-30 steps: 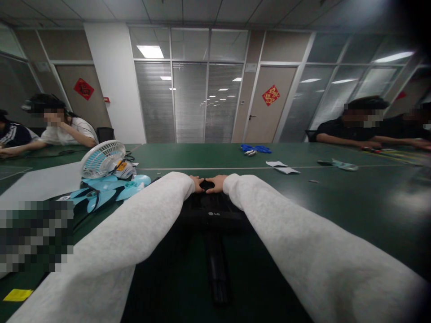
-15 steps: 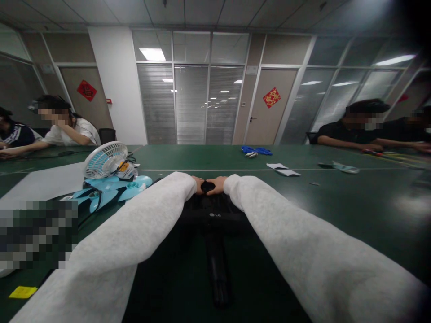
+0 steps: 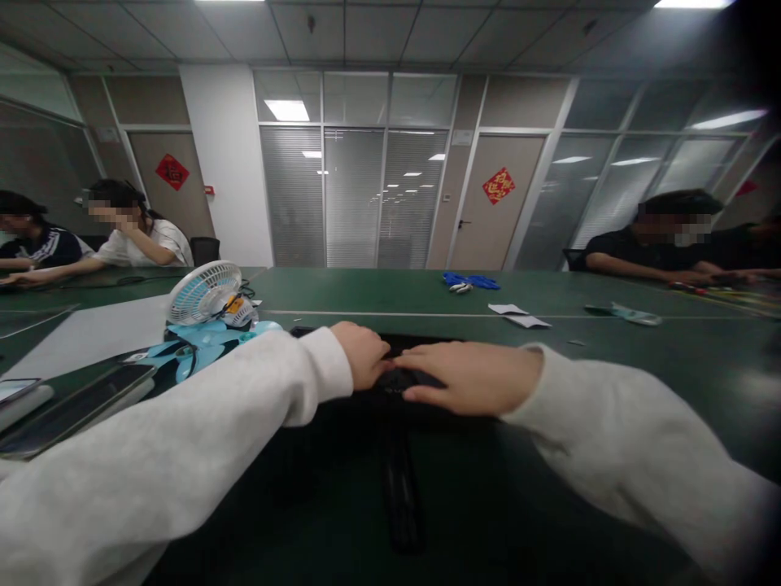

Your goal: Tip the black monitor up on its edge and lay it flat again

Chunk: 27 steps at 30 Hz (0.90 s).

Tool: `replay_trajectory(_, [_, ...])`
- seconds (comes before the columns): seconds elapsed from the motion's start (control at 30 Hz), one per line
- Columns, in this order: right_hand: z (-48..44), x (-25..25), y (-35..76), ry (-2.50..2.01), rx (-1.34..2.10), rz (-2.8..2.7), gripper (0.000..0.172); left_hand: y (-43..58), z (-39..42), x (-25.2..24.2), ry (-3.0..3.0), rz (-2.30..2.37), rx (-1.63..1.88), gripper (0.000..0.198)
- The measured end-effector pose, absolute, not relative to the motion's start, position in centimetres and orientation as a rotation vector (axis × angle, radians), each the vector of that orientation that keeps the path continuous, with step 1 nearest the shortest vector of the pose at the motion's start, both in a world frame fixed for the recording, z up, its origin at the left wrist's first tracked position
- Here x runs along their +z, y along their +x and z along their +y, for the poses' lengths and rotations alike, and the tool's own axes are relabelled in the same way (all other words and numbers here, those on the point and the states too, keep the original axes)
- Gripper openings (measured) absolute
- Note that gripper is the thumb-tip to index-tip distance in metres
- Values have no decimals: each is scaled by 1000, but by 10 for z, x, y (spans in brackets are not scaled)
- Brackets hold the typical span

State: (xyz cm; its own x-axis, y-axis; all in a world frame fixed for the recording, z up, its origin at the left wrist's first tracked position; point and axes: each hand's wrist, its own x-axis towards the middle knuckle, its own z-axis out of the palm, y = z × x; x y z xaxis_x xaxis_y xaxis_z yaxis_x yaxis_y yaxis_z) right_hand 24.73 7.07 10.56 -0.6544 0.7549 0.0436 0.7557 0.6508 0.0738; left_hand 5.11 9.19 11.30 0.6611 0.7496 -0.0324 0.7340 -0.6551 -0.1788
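A black monitor (image 3: 342,407) lies flat on the green table (image 3: 610,358), its stand neck (image 3: 399,488) pointing toward me. My left hand (image 3: 363,354) rests curled on the monitor's back near the stand mount. My right hand (image 3: 469,376) lies beside it with fingers stretched flat, pointing left, over a small black part (image 3: 399,378) at the mount. The fingertips of both hands meet there. What sits under them is mostly hidden.
A small white and blue fan (image 3: 204,297) with loose blue blades (image 3: 183,354) sits at left, next to a phone (image 3: 73,411). Blue gloves (image 3: 469,282), paper scraps (image 3: 518,316) lie farther back. People sit at the far left (image 3: 134,236) and far right (image 3: 665,240).
Both hands have drawn back toward me from the monitor's far edge to the stand mount. The right hand has flattened out. My view has risen slightly.
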Motion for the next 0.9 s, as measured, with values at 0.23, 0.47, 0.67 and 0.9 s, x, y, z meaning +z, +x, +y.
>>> replay_trajectory(0.23, [-5, 50, 245, -1209, -459, -2581, 54, 21, 7, 34, -2648, -866, -315, 73])
replay_trajectory(0.47, [25, 45, 267, -1354, -195, -2548, 52, 11, 3, 4, -2596, -667, -439, 72])
replay_trajectory(0.67, [21, 32, 274, -1450, -189, -2490, 53, 17, 5, -10, -2679, -602, -383, 71])
replay_trajectory(0.9, [32, 34, 279, -1637, -267, -2447, 57, 17, 6, -13, -2811, -750, -423, 72])
